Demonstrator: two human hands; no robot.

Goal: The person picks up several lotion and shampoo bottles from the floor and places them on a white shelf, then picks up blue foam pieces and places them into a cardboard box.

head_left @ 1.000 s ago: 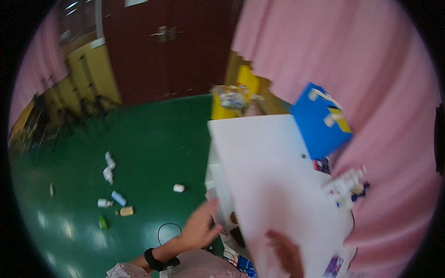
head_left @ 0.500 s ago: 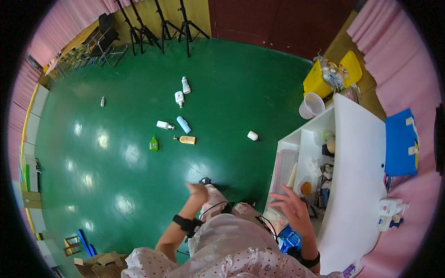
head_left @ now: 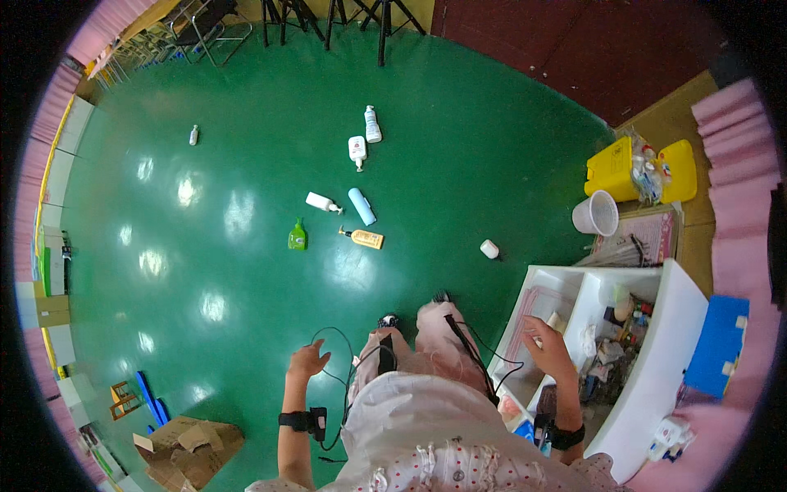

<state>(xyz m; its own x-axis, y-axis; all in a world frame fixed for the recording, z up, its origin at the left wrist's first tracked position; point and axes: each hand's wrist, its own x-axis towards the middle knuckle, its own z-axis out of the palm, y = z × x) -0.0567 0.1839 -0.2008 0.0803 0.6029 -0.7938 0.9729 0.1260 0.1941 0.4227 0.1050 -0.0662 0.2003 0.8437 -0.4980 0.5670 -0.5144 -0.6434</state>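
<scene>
My left hand (head_left: 309,359) hangs empty over the green floor, its thumb apart from the fingers. My right hand (head_left: 548,344) is also empty, fingers stretched out above the near side of a white shelf unit (head_left: 684,332). Ahead on the floor lie a green bottle (head_left: 297,237), a yellow pump bottle (head_left: 369,239), a white pump bottle (head_left: 321,202) and a light blue cylinder-shaped container (head_left: 361,207). Beyond them are a white pump bottle with a red mark (head_left: 357,148) and another white bottle (head_left: 373,125). A small white container (head_left: 489,248) sits apart, nearer the shelf.
A small bottle (head_left: 193,135) stands far left. By the right wall are a yellow bin (head_left: 611,170) and a white bucket (head_left: 596,215). An opened cardboard box (head_left: 184,455) lies lower left, near a small wooden chair (head_left: 124,400). Black tripod stands (head_left: 384,33) line the back.
My left hand has swung out from in front of my body to the left. My right hand stays over the shelf side. The view has shifted; the bottles keep their arrangement.
</scene>
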